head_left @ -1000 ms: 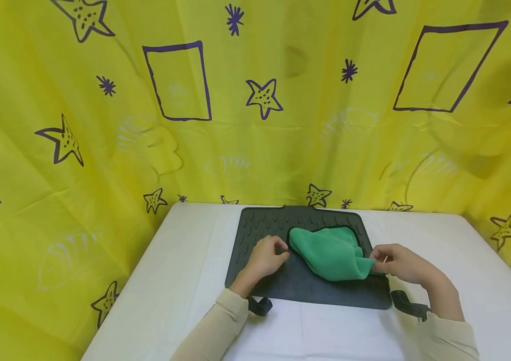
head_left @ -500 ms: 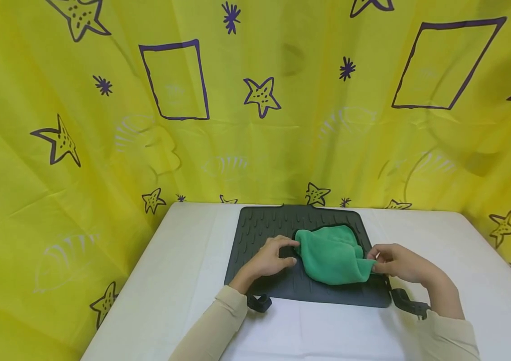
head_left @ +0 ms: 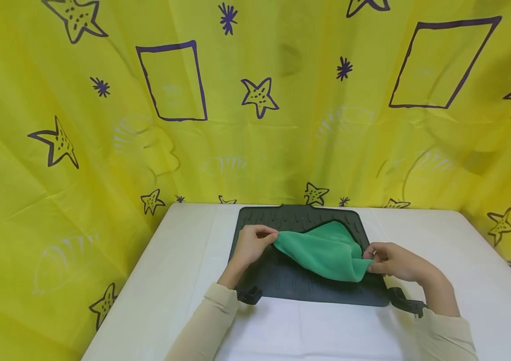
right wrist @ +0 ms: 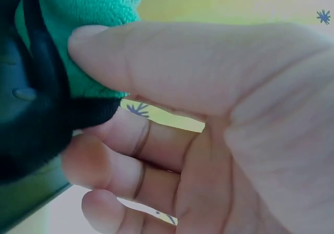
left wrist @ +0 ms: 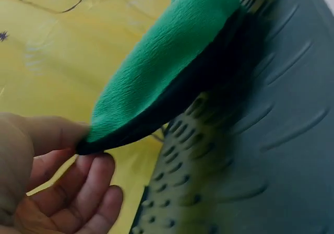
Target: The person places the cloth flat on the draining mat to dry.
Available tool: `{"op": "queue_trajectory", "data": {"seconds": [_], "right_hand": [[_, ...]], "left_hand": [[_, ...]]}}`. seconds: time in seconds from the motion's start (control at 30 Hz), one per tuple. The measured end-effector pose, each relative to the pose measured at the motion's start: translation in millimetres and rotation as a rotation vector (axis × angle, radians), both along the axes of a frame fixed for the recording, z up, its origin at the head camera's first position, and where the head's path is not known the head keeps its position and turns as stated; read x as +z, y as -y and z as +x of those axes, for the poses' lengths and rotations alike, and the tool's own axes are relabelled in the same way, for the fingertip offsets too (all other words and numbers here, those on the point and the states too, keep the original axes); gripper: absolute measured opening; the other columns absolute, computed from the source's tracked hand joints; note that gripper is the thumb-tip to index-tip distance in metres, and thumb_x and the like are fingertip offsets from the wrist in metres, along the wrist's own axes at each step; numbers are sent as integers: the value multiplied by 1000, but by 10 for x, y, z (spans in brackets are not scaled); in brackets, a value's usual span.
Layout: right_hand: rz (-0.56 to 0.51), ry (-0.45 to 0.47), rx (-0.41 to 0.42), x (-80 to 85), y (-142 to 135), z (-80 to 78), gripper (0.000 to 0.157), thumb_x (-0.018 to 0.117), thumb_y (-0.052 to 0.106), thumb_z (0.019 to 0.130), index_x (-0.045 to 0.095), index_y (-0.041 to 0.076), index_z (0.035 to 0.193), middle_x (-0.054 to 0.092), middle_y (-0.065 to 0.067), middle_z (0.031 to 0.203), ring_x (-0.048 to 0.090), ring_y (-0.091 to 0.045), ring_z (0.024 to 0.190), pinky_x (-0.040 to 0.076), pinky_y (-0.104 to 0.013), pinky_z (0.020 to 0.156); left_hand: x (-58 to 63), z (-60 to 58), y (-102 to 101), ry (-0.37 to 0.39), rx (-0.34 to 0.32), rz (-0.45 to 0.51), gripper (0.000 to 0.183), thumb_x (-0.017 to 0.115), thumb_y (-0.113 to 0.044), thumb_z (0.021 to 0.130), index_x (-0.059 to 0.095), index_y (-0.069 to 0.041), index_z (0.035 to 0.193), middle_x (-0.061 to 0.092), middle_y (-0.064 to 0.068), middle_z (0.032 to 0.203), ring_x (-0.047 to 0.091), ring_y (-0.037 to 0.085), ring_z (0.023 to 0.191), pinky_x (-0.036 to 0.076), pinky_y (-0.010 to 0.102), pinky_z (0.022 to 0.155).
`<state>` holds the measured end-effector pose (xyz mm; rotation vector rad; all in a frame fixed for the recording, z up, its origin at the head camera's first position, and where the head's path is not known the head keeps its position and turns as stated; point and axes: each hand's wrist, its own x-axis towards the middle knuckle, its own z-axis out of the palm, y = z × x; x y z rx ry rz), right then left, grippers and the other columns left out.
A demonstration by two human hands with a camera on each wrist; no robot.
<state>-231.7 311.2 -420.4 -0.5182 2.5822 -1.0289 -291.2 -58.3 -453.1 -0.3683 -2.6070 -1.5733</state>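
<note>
A green cloth with a dark edge spans the space between both hands, over a dark ridged rubber mat. My left hand pinches the cloth's left corner between thumb and forefinger; in the left wrist view the cloth slopes up from the fingertips, its underside black. At the opposite end, my right hand pinches the right corner, thumb on the green fuzzy face in the right wrist view, other fingers curled below. The cloth sags in the middle and has a fold near the right hand.
The mat lies on a white table with rounded back corners. A yellow curtain printed with stars and frames hangs behind and beside the table. Black wrist straps sit under both forearms.
My left hand first moved right to the cloth's edge, then took its corner and drew it left and up, stretching the cloth. The right hand keeps its pinch nearly in place.
</note>
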Motion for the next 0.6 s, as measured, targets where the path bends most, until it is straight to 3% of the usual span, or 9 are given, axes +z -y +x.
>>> {"op": "queue_trajectory", "data": {"seconds": [0.17,0.37,0.6], "right_hand": [[-29,30,6,-27,62,-14,21,66,14,87,55,3,101,53,-1,74,48,-9,64,42,-24,58],[-58,47,11,-73,160,-55,20,67,12,85,53,1,94,51,-1,71,50,-12,61,45,-27,57],[-29,103,56,-146,215,-79,20,70,13,83,54,3,89,50,0,67,50,-13,60,44,-29,54]], "left_hand": [[46,-25,185,42,-30,-87,4,70,-18,86,71,-15,87,68,0,79,59,13,67,49,27,58],[95,-23,362,121,-170,-272,6,71,-11,80,66,-12,85,62,1,71,55,14,63,46,27,57],[65,26,386,161,-296,-487,8,73,-8,79,67,-13,82,56,-2,63,48,11,56,42,26,54]]}}
